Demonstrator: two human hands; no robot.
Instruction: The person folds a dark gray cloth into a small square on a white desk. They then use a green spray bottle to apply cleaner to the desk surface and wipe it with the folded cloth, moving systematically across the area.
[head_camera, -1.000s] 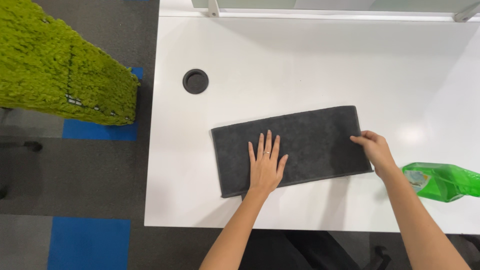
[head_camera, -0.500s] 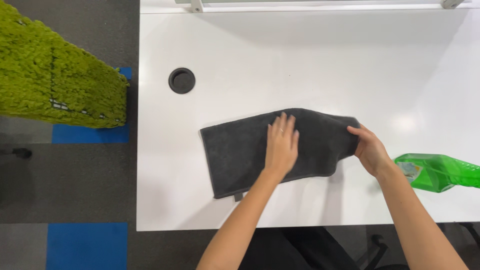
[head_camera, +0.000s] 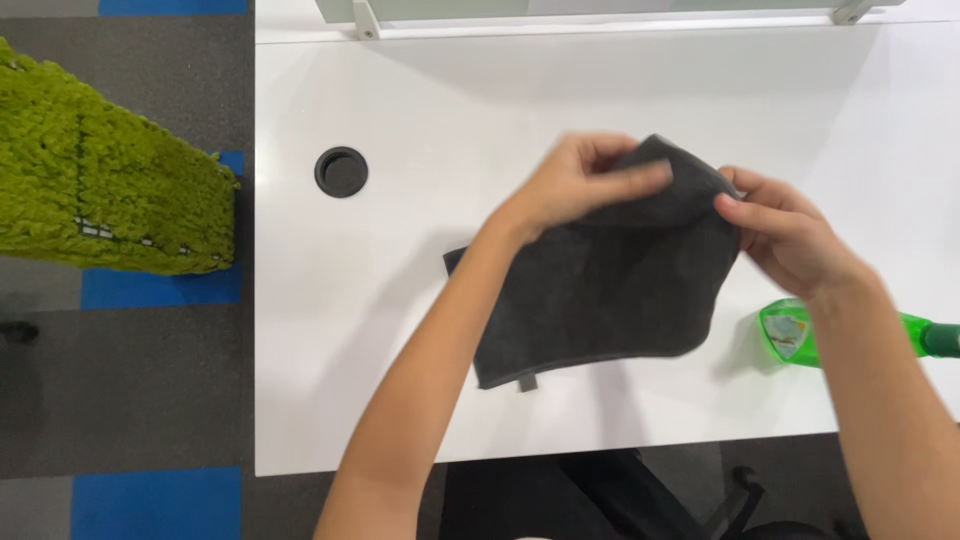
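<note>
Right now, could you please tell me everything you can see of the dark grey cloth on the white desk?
The dark grey cloth looks like soft, napped microfibre with a stitched hem and a small tab at its lower edge. It is partly lifted and folded: the left hand and right hand each pinch its raised upper edge, while its lower part rests on the white desk. It lies near the desk's front edge, beside but apart from a green spray bottle.

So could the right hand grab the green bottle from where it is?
Probably yes. The right hand is pinching the dark grey cloth, but the green bottle lies on its side just below that wrist on the white desk, with nothing between them. It would need to let go first.
</note>
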